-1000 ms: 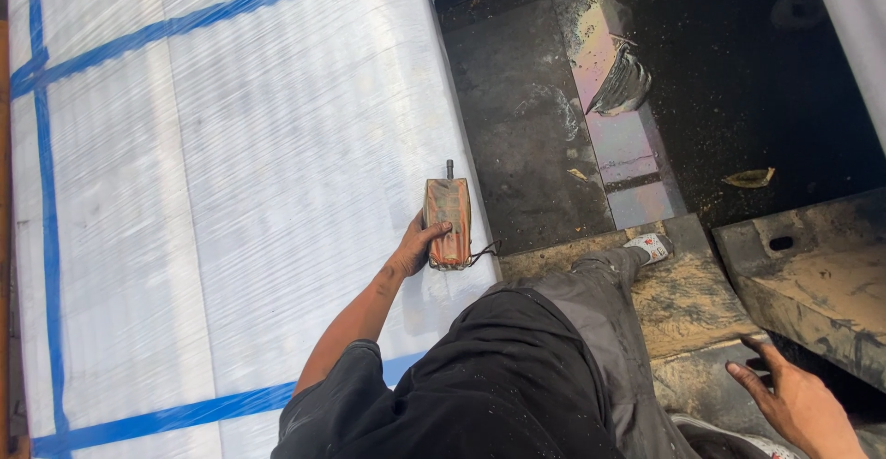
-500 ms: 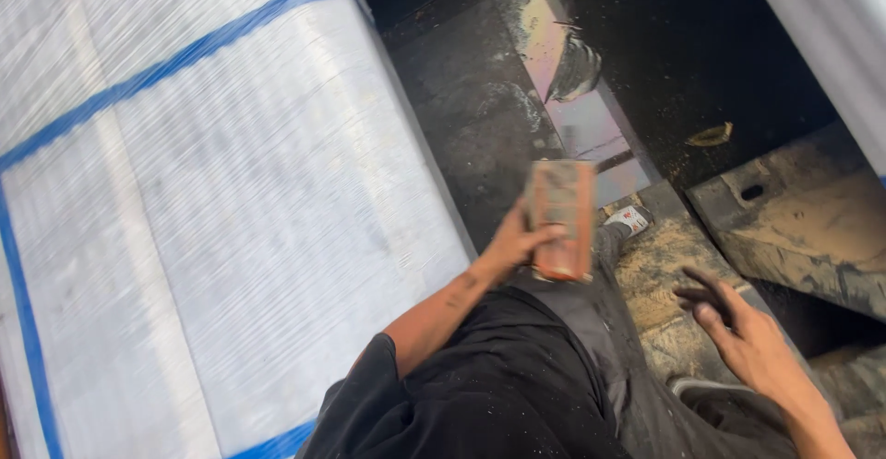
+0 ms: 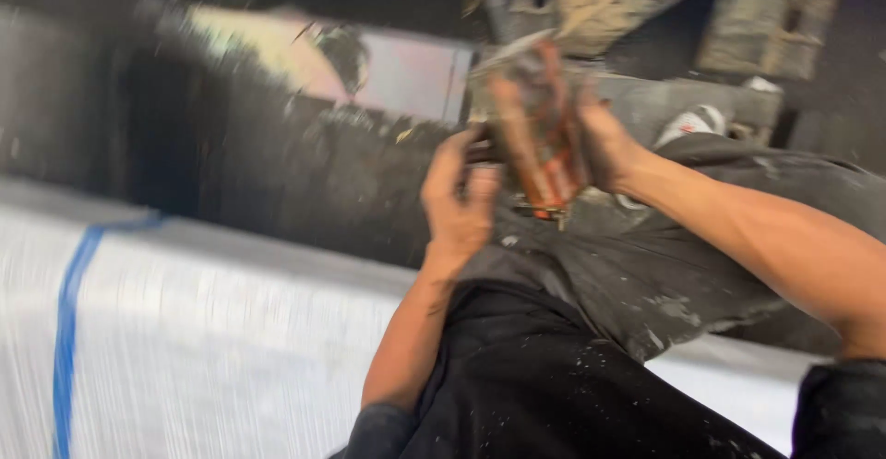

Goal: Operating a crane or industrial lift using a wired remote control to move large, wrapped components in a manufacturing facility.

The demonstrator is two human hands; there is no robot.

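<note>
Both hands are now meeting over the lap, where half a second ago the left alone was carrying the brown block tool and the right was hanging open off to the side; the view has also swung away from the white sheet toward the dark floor.

Nearest, the person's black sleeves and grey, paint-flecked trousers are filling the lower frame. Just above the knee, the left hand is rising with fingers curled at the tool's lower edge, seemingly steadying it; whether that grip is fully closed I cannot tell through the blur. The right hand is wrapping around the reddish-brown tool, its grip closing on the tool's body, likely so the piece is being turned or adjusted between the two hands. The tool is sitting upright, held clear of the trousers.

To the left, the white woven sheet with its blue stripe is lying flat. Beyond, the dark wet floor is running toward a pale reflective patch, with a white shoe and a crusted grey structure farthest off.
</note>
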